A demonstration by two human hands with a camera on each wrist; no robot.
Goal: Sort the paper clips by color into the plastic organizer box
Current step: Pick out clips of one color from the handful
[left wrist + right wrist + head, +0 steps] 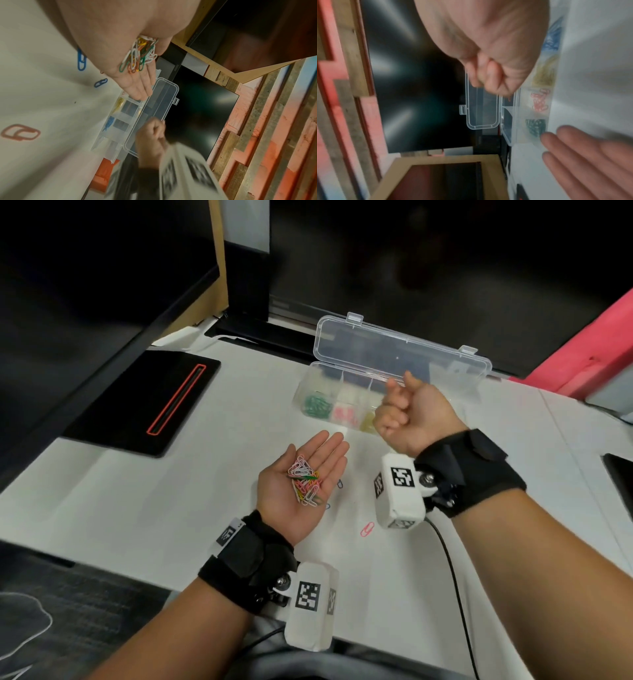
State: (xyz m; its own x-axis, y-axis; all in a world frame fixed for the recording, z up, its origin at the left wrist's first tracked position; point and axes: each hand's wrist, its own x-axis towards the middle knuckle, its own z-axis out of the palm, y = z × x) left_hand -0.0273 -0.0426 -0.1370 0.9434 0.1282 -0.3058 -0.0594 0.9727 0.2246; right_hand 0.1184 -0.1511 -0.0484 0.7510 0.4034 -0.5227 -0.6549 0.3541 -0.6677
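My left hand (308,474) lies palm up and flat above the white table (171,508), carrying a pile of mixed paper clips (305,482) (139,55). The clear organizer box (308,385) stands behind it with its lid (400,350) raised. Its front compartments hold green clips (317,405), pink clips (344,416) and yellow clips (368,422). My right hand (397,405) (491,75) hovers over the box with curled fingers. A thin red sliver (509,98), apparently a clip, shows under its fingertips. The picture there is blurred.
Loose clips lie on the table: a pink one (367,529) and two blue ones (339,483) (100,82). A black pad with a red outline (144,402) lies at the left. A dark monitor (445,268) stands behind the box, and a cable (452,577) runs under my right arm.
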